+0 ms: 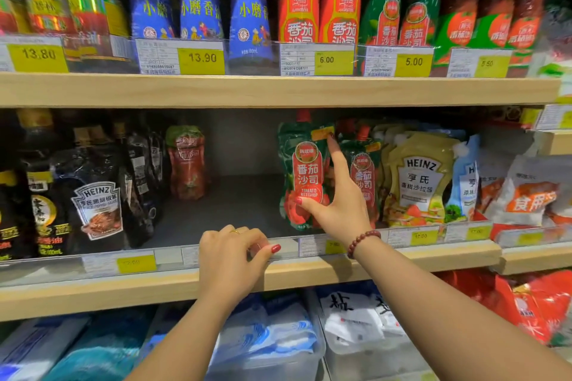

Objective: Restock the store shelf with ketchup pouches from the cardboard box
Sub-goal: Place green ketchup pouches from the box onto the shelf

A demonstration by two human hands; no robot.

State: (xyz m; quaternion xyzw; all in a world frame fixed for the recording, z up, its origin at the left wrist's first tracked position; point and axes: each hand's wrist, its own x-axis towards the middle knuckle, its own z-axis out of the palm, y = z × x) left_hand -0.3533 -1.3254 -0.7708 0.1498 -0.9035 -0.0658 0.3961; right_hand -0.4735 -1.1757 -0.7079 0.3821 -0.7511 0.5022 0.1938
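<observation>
A green and red ketchup pouch (305, 176) stands upright at the front of the middle shelf (309, 272). My right hand (337, 204) holds its right edge, thumb on the lower front and index finger stretched up along the side. A second ketchup pouch (363, 176) stands just behind and to the right of it. Another red pouch (185, 161) stands far back on the left. My left hand (232, 257) rests on the shelf's front edge with its fingers curled and nothing in it. The cardboard box is out of view.
Bare grey shelf floor (241, 204) lies between the black Heinz pepper sauce pouches (96, 204) and the ketchup pouches. Yellow Heinz dressing pouches (418, 176) stand right of the ketchup. Sauce bottles (297, 9) line the upper shelf. Clear bins of packets (278, 334) sit below.
</observation>
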